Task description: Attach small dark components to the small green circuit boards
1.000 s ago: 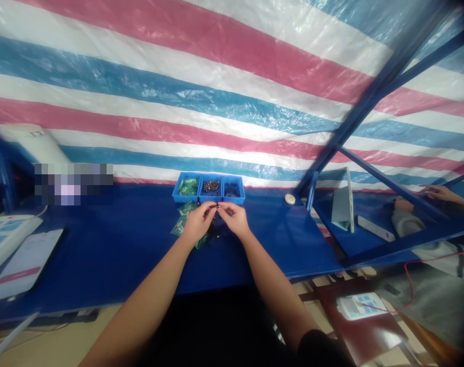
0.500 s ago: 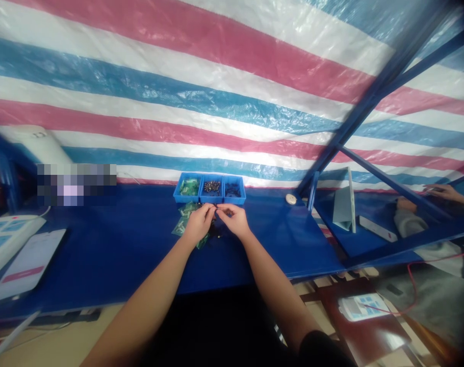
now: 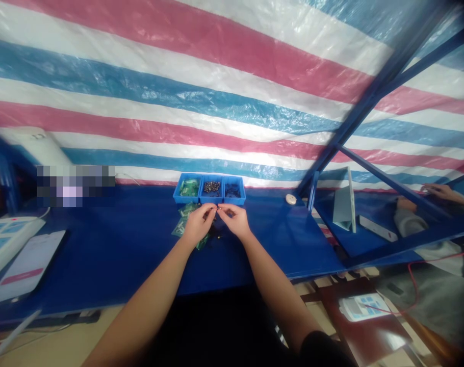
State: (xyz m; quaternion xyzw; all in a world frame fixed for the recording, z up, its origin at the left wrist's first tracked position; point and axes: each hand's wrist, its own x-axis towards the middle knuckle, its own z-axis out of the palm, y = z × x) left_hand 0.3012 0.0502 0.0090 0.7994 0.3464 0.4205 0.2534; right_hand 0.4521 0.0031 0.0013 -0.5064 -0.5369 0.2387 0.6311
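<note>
My left hand (image 3: 199, 221) and my right hand (image 3: 234, 219) meet fingertip to fingertip above the blue table (image 3: 285, 239). Both are closed in a pinch, and whatever sits between the fingers is too small to make out. Just behind them stand three joined blue bins. Green pieces fill the left bin (image 3: 176, 193), small shiny metallic parts lie in the middle bin (image 3: 211, 200), and dark parts are in the right bin (image 3: 235, 201). Beside and under my left hand are small green packets (image 3: 180, 227). Some dark bits (image 3: 215, 234) lie below my hands.
On the left are a phone (image 3: 29, 265) and a white power strip (image 3: 6, 232). A round beige object (image 3: 290, 199) sits near the blue frame post (image 3: 313, 191). Beyond the frame, another person's hands (image 3: 442, 192) are near a tablet-like panel (image 3: 344, 204).
My fingertips have shifted slightly against each other, with the right fingers a little less curled. The bins and packets stay where they were.
</note>
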